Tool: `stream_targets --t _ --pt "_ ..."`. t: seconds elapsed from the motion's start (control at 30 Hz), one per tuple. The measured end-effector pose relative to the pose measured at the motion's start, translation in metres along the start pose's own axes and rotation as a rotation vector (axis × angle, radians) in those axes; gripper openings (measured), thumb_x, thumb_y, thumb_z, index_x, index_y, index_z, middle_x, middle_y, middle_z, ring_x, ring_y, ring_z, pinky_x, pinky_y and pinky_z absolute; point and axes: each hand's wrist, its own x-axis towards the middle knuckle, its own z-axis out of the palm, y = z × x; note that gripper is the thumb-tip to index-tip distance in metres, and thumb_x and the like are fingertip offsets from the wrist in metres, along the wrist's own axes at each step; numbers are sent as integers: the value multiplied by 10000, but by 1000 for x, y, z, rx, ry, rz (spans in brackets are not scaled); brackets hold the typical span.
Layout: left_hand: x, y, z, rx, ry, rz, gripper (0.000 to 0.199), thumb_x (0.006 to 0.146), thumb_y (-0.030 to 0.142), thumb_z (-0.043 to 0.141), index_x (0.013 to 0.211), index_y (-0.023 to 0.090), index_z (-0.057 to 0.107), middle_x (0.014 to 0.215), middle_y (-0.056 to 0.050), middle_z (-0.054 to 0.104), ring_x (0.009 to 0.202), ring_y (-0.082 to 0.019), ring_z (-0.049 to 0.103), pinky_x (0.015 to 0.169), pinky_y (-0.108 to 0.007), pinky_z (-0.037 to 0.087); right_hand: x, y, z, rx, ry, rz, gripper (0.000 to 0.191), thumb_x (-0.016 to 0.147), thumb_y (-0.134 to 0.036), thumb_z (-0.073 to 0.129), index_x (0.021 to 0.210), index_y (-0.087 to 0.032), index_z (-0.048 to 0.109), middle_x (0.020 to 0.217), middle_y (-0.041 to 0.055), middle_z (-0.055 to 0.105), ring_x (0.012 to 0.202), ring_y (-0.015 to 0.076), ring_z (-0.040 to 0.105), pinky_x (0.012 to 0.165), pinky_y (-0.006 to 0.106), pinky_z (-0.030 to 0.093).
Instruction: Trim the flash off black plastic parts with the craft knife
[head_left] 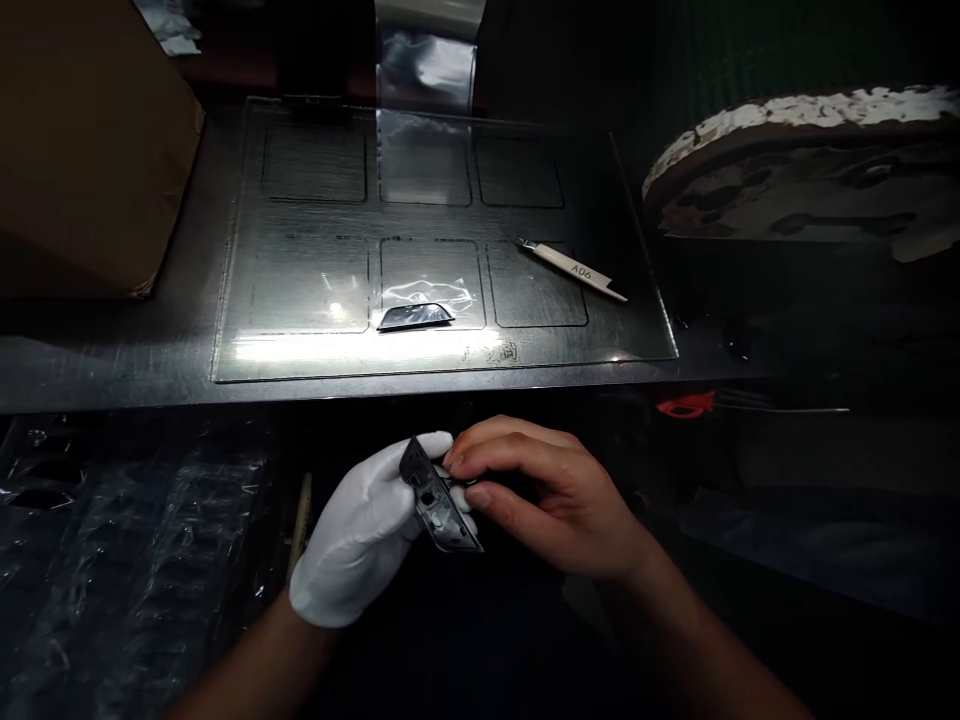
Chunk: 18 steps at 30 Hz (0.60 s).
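My left hand (364, 530), in a white glove, grips a small black plastic part (442, 505) in front of the bench edge. The part is tilted, with its recessed side and a round hole showing. My bare right hand (551, 495) has thumb and forefinger pinched at the part's right edge; whatever lies between those fingertips is too small to make out. On the glass plate (300, 365) lies a similar dark glossy piece (415, 317) beside crumpled clear film (450, 292). A white-handled knife (574, 268) marked A06 rests at the plate's right.
A cardboard box (90, 150) stands at the left of the bench. Clear plastic trays (135, 560) fill the lower left. A clear film strip (425, 120) hangs over the plate's back. At right are a round white-edged object (802, 180) and a red-handled tool (686, 405).
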Motion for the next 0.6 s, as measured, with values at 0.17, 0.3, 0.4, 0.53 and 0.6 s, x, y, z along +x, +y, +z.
stream_targets --t 0.17,0.3,0.4,0.53,0.6 --pt "0 -2 -2 -36 -49 -4 340 986 354 664 1309 249 686 1011 -89 828 913 -220 800 850 -298 618 -2 0 3 52 13 39 234 953 -54 660 1142 -171 734 1129 76 737 1056 182 712 927 329 592" --pt "1 0 -4 13 -66 -32 387 952 354 709 1322 248 669 997 -104 820 881 -248 796 755 -305 618 -4 0 6 72 32 155 207 967 -122 675 1147 -214 718 1099 41 734 1015 161 704 904 304 572" --pt "1 1 -5 61 -54 -21 410 901 357 772 1282 236 685 942 -81 806 840 -235 780 764 -319 607 -3 0 6 165 31 373 196 975 -228 697 1170 -229 684 1027 17 724 900 126 683 800 248 558" --pt "1 8 -3 202 -11 -68 412 806 346 869 1175 222 733 900 -59 801 866 -230 769 857 -331 581 2 2 4 304 -68 627 236 968 -398 707 1034 -172 710 820 2 672 704 87 597 623 191 476" --pt "1 14 1 339 25 -103 403 776 304 892 1144 209 756 914 -72 810 903 -240 767 854 -320 577 5 4 1 330 -95 661 269 941 -413 739 990 -150 711 791 4 665 683 79 575 613 182 453"
